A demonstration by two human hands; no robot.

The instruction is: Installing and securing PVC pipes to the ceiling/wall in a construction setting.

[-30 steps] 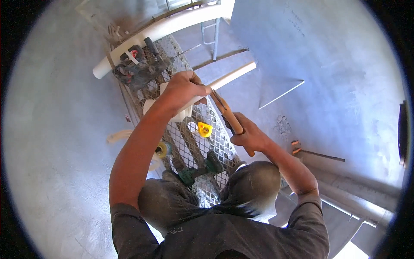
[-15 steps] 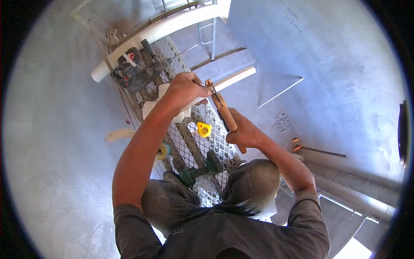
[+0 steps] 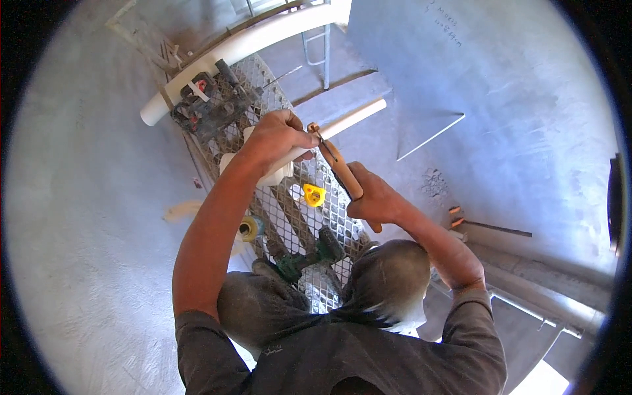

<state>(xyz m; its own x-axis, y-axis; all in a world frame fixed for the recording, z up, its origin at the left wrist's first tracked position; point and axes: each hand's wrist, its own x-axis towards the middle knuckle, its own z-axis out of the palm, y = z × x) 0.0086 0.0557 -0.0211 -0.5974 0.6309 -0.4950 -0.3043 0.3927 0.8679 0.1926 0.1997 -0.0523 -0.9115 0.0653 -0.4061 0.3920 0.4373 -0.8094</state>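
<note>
Gripping a slim white pipe (image 3: 355,117) over the mesh platform (image 3: 270,82), with an orange tool (image 3: 342,172) set against it.
Above the mesh platform, the left hand (image 3: 280,136) has its fingers closed round the pipe, whose far end sticks out past the platform's right edge. Over that same edge, the right hand (image 3: 376,197) wraps its fingers about the tool's handle; its upper end crosses the pipe just beside the left fingertips, and whether it bites in cannot be told. On the platform lie a yellow object (image 3: 314,195) near the middle, a green power tool (image 3: 299,263) at the near end and a dark power drill (image 3: 224,105) at the far end.
</note>
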